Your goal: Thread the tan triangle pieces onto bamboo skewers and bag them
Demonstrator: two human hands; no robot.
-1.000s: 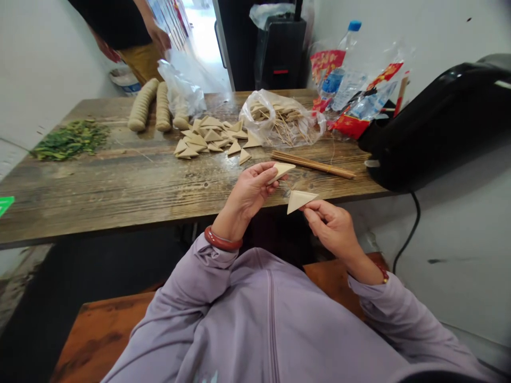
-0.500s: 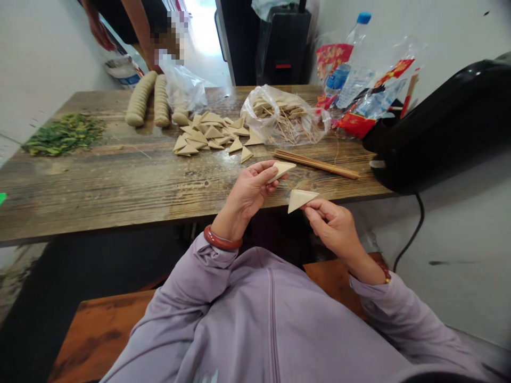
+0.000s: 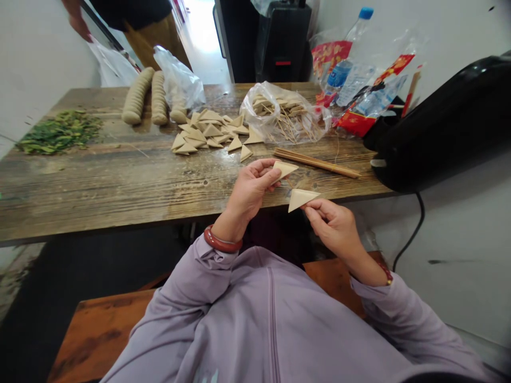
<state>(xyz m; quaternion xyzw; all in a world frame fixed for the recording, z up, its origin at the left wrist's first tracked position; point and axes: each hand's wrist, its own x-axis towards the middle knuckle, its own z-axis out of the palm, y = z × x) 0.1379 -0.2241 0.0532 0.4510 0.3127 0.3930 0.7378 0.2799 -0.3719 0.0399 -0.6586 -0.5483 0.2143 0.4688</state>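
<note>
My left hand [image 3: 253, 186] pinches a pale folded triangle, perhaps of bean curd sheet [image 3: 286, 169], between thumb and fingers near the table's front edge. Just below and to the right, my right hand [image 3: 333, 221] is closed at the lower edge of a second such triangle [image 3: 301, 199]. A short bit of thin stick seems to show between the two triangles; the rest of it is hidden. Beyond my hands lies a heap of the same triangles [image 3: 211, 130]. A bundle of bamboo skewers [image 3: 317, 162] rests to the right of it.
A clear plastic bag [image 3: 255, 106] holds skewered triangles. Behind the heap are ridged pale rolls [image 3: 137, 101]; chopped greens [image 3: 59, 132] lie at left. A bottle [image 3: 339, 74], red wrappers [image 3: 355, 123] and a large black object [image 3: 443, 125] occupy the right. Another person [image 3: 136, 21] stands beyond the table.
The triangle in my left hand has shifted slightly right, showing more of its face. My right hand has barely moved. The other person has straightened up, holding a white bag.
</note>
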